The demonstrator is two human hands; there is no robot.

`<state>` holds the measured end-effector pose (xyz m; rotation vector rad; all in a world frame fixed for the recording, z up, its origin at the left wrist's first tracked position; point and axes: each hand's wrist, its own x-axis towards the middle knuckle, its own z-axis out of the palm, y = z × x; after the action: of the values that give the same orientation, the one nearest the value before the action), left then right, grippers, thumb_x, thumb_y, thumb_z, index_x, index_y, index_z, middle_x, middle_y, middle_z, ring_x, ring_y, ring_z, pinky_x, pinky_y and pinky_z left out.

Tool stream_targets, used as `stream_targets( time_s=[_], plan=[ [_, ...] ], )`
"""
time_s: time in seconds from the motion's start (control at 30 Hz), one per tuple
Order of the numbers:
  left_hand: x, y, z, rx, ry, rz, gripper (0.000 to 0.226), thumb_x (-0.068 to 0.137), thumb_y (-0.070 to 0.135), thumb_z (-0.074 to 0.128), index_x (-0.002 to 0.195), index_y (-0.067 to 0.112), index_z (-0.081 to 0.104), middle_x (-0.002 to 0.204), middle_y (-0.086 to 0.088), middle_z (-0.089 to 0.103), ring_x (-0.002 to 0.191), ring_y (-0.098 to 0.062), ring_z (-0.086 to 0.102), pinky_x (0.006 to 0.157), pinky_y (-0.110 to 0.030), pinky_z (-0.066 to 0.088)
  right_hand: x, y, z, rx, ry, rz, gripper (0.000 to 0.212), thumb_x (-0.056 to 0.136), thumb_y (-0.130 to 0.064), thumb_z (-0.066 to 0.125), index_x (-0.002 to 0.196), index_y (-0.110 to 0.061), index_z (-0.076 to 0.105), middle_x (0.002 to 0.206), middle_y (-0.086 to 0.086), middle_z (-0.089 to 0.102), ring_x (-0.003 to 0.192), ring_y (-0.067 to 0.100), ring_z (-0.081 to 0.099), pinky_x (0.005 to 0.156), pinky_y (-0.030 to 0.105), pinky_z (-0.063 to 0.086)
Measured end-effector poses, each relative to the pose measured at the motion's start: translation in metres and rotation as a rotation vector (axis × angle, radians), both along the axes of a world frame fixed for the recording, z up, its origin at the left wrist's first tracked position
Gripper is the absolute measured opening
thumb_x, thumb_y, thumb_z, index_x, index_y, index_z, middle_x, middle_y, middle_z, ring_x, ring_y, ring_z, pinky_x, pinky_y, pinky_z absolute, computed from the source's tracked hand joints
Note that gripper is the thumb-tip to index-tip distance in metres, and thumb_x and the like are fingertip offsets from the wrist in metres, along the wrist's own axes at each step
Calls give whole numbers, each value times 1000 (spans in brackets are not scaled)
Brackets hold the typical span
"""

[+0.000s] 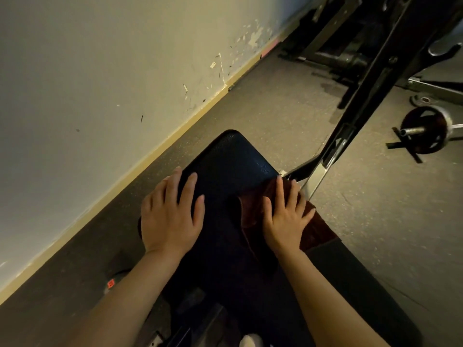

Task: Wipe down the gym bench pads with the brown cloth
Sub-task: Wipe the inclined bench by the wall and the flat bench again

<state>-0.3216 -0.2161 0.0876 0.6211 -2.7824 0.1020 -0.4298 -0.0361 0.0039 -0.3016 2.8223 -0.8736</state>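
The dark brown crumpled cloth (pixel 260 209) lies on the right edge of the black textured padded bench (pixel 233 161), its long axis running from 11 to 5 o'clock. The right hand (pixel 285 216) presses flat on it, fingers straight and spread toward 12 o'clock. The left hand (pixel 172 216) rests flat and empty on the pad at 9 o'clock from the cloth.

Dim, warm yellowish light; the wall (pixel 100 71) is brightest at upper left. The pad (pixel 225 166) sinks into near-black shadow toward the bottom. Soft focus throughout, straight lines tilting and bowing at the edges.
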Motion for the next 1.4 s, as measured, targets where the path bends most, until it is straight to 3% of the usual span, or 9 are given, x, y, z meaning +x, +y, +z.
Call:
stream_targets(
  time_s=[0.17,0.43,0.6,0.7,0.8,0.93,1.03,1.13,1.4],
  plan=[
    [2,-2,-1,-24,8,-13,52,100,42,34,139,13,53,143,-16,53,116,-39,60,84,-49,50,-32,-74,53,-45,147,177,71,93,-62,3,158,-34,-1,161,12,17,147,33,14,119,59,4],
    [1,0,-4,11,53,4,53,101,43,32,145,14,46,146,-14,51,126,-38,54,93,-53,47,-35,-32,13,-121,410,523,61,103,-52,23,158,-29,12,166,8,6,154,27,-1,121,57,0],
    [-4,16,-11,-40,-1,204,54,106,42,25,152,19,37,159,-10,34,145,-34,31,118,-62,14,-55,77,-50,108,578,911,56,106,-51,13,158,-30,9,164,6,11,152,31,9,115,63,14],
    [-12,82,-37,-38,23,215,55,104,40,33,155,20,30,163,-13,24,150,-34,18,118,-62,1,-61,124,-65,167,584,1027,55,107,-47,15,159,-34,4,165,2,7,152,30,4,114,65,15],
    [-17,142,-76,-70,-85,131,59,100,43,32,155,21,32,163,-12,24,150,-33,17,118,-63,7,-43,139,-54,-36,379,866,59,103,-46,27,158,-38,4,166,2,10,153,29,4,118,63,17],
    [-19,147,-94,-138,-103,220,58,101,43,29,155,22,30,164,-11,21,151,-34,16,118,-62,6,-29,95,-26,-298,41,271,57,103,-42,29,155,-20,26,158,4,33,147,19,26,121,43,25],
    [-20,147,-100,-193,-61,217,57,102,42,30,156,23,28,163,-11,23,150,-35,19,118,-61,7,-42,55,-22,-237,19,63,43,104,-37,33,133,-14,55,124,4,62,115,23,58,98,36,41],
    [-22,145,-105,-246,-26,196,56,103,42,30,155,21,33,161,-12,28,148,-36,22,117,-61,9,-49,45,-28,-258,135,102,51,101,-42,26,125,-11,59,114,7,65,102,26,62,89,40,45],
    [-21,142,-106,-233,-12,186,54,105,44,21,154,22,29,161,-10,25,147,-36,23,117,-61,12,-59,50,-46,-276,476,578,60,104,-39,30,152,-4,26,157,22,31,145,34,31,116,53,32]
  ],
)
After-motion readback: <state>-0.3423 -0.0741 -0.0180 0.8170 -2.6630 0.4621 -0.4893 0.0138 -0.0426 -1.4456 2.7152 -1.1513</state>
